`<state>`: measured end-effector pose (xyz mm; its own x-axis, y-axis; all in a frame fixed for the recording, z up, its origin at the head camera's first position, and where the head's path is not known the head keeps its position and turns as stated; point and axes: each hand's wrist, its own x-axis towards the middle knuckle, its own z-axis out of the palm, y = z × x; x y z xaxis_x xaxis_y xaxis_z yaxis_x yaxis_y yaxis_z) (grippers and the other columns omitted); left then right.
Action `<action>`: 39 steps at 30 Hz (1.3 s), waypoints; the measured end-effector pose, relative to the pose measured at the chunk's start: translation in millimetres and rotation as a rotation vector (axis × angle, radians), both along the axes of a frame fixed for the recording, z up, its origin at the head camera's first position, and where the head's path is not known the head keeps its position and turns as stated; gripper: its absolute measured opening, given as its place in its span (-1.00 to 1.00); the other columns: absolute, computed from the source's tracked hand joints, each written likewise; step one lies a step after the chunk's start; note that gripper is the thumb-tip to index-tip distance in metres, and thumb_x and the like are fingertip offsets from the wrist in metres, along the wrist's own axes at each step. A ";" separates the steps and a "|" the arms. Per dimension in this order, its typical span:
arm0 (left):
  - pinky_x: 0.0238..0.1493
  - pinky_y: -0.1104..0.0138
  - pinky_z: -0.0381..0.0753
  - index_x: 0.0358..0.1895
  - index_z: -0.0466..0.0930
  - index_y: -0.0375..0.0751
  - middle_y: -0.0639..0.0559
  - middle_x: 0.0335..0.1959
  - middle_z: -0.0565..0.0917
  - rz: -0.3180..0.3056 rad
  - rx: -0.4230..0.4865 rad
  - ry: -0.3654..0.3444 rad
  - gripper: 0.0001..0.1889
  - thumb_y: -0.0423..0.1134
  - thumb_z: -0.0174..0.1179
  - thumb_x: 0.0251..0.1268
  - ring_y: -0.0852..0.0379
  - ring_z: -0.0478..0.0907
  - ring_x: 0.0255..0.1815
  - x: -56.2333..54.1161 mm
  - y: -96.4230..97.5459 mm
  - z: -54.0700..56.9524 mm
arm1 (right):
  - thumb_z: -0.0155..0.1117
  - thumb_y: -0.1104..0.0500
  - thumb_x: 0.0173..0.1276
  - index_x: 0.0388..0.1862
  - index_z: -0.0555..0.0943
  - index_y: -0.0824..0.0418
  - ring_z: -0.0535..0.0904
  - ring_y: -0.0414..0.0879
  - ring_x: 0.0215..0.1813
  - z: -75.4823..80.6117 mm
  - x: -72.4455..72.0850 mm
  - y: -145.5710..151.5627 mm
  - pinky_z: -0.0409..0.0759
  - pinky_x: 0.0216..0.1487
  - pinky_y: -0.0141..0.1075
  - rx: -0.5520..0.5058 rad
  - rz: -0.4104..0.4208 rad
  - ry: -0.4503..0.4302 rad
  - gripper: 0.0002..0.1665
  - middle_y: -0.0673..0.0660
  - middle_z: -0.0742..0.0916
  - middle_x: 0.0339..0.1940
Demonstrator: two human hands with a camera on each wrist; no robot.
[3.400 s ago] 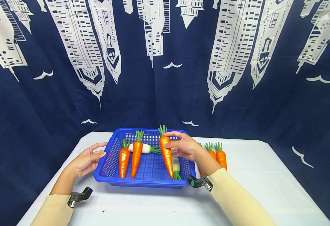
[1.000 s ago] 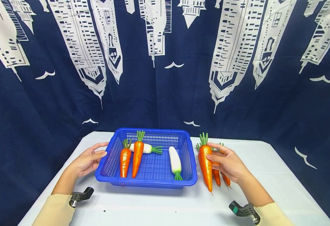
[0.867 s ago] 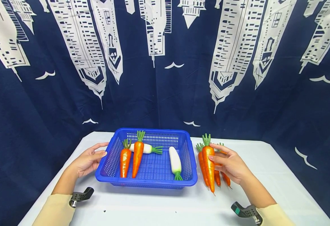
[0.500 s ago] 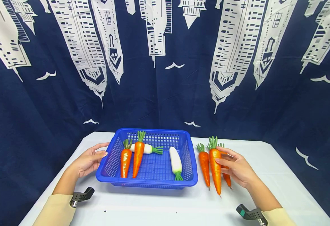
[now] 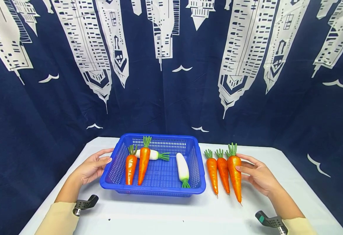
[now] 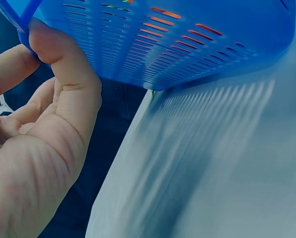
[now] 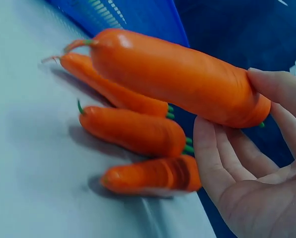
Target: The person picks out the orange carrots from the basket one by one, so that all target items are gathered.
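Observation:
My right hand (image 5: 259, 174) pinches a carrot (image 5: 234, 174) between thumb and fingers, its green top up and its tip toward me. In the right wrist view the held carrot (image 7: 173, 74) is raised over three carrots lying on the table, one of them the middle carrot (image 7: 133, 131). Most of the rightmost one is hidden behind the held carrot in the head view. My left hand (image 5: 93, 166) grips the left rim of a blue plastic basket (image 5: 152, 188); the left wrist view shows the thumb (image 6: 63, 64) at that rim.
Inside the basket lie two carrots, the longer carrot (image 5: 143, 164) and a shorter carrot (image 5: 130, 169), along with two white radishes, one a radish (image 5: 182, 166) on the right. A white table (image 5: 148, 215) stands before a navy curtain (image 5: 159, 98) with a printed skyline.
My right hand has carried its carrot out of the basket and rightward, past the carrots on the table. My left hand stays at the basket's rim.

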<state>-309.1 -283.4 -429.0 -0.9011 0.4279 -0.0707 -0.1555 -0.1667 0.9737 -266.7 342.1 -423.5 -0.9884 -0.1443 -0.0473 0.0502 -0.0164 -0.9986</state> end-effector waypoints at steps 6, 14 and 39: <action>0.02 0.25 0.78 0.56 -0.04 -0.22 0.06 -0.05 0.75 0.001 -0.002 -0.003 -0.41 -0.39 -0.02 0.61 0.15 0.78 -0.10 0.4 0.4 0.8 | 0.26 0.29 0.49 0.39 0.56 -0.12 0.69 -0.24 0.04 -3.8 -5.7 14.9 0.77 0.04 -0.25 0.013 -0.005 -0.017 -0.44 -0.20 0.76 -0.01; 0.01 0.24 0.79 0.54 0.01 -0.18 0.06 -0.04 0.75 0.004 -0.005 -0.009 -0.44 -0.38 -0.02 0.62 0.14 0.78 -0.09 -0.2 0.8 1.6 | 0.24 0.31 0.50 0.36 0.59 -0.14 0.70 -0.23 0.04 -13.1 -15.9 32.1 0.77 0.03 -0.24 0.021 0.027 -0.017 -0.46 -0.20 0.77 0.00; 0.01 0.25 0.79 0.46 0.13 -0.08 0.06 -0.06 0.75 -0.017 0.022 0.002 -0.53 -0.40 -0.05 0.62 0.15 0.78 -0.10 -3.0 -2.1 -2.8 | 0.30 0.26 0.47 0.19 0.67 -0.25 0.73 -0.23 -0.02 -21.5 -39.6 66.5 0.78 0.03 -0.20 0.125 0.036 -0.084 -0.53 -0.25 0.76 -0.06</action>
